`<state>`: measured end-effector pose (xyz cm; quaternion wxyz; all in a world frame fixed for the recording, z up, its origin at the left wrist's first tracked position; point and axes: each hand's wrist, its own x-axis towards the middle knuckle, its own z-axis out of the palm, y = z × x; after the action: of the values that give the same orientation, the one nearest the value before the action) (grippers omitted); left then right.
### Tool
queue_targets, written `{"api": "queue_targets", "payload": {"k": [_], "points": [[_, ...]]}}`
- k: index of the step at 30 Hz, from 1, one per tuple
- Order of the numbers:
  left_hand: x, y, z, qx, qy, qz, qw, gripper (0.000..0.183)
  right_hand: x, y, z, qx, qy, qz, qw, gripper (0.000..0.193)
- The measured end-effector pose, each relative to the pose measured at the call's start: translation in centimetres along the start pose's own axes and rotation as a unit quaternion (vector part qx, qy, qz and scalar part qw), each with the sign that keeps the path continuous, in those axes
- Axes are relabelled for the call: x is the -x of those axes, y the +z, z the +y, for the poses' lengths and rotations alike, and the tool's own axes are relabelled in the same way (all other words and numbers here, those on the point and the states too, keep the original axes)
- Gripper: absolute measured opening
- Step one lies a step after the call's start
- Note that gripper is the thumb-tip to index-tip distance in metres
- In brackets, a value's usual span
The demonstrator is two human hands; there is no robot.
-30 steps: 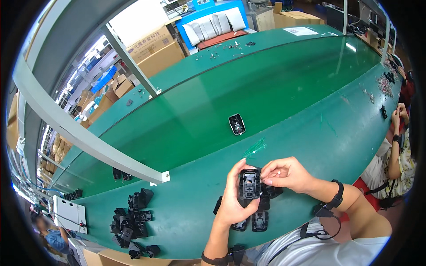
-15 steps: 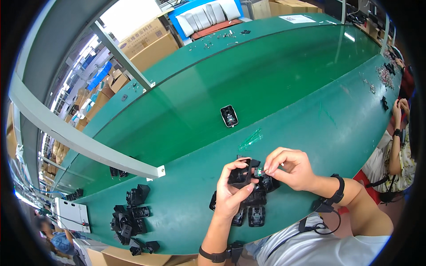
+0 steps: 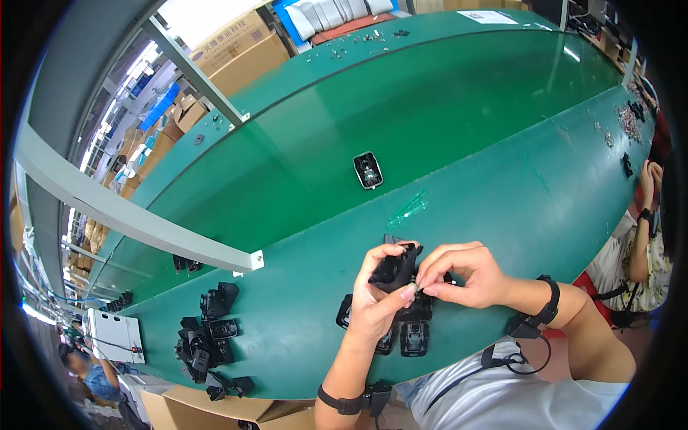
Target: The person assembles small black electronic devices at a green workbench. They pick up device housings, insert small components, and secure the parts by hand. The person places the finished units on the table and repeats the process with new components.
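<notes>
My left hand (image 3: 375, 307) is wrapped around a black plastic housing (image 3: 393, 269), its hollow side partly visible. Against the housing's right edge, my right hand (image 3: 464, 275) pinches with thumb and forefinger; whatever lies between those fingertips is too small and covered to make out. Below and beside my hands, several black plastic shells (image 3: 414, 338) lie on the green bench, some partly hidden by my left hand. Beyond them, on the darker green belt, rests one shell with a pale rim (image 3: 368, 170).
Left on the bench is a heap of black housings (image 3: 204, 342). Thin green strips (image 3: 408, 208) lie ahead of my hands. A grey metal frame (image 3: 136, 215) arches over the left side. At the far right, another person's hands (image 3: 651, 175) are near a pile of small parts (image 3: 628, 125).
The housing in my left hand has tilted, and my right fingertips have come in against its edge. A small green circuit board that showed at my right fingers is now out of sight.
</notes>
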<state>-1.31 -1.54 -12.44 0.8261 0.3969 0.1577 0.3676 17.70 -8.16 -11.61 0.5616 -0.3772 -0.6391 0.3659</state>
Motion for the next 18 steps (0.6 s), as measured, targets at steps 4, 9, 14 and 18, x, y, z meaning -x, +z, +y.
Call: {"api": "queue_targets", "payload": {"k": [4,9,14,18], "points": [[-0.1,-0.1,-0.4,0.017,-0.028,0.002,0.999,0.054,0.0,0.3,0.0,0.09,-0.084,0.022,0.992,0.018],[-0.3,-0.4,-0.5,0.016,-0.049,-0.027,0.998,0.058,-0.1,0.4,-0.2,0.171,-0.171,0.037,0.97,0.023],[-0.5,-0.4,-0.5,0.046,-0.035,-0.054,0.997,0.065,0.5,0.2,-0.9,0.125,-0.133,0.065,0.981,0.024],[-0.4,-0.8,1.0,0.033,-0.024,-0.107,0.993,0.063,-0.1,-1.0,-1.6,0.116,-0.152,0.102,0.976,0.024]]}}
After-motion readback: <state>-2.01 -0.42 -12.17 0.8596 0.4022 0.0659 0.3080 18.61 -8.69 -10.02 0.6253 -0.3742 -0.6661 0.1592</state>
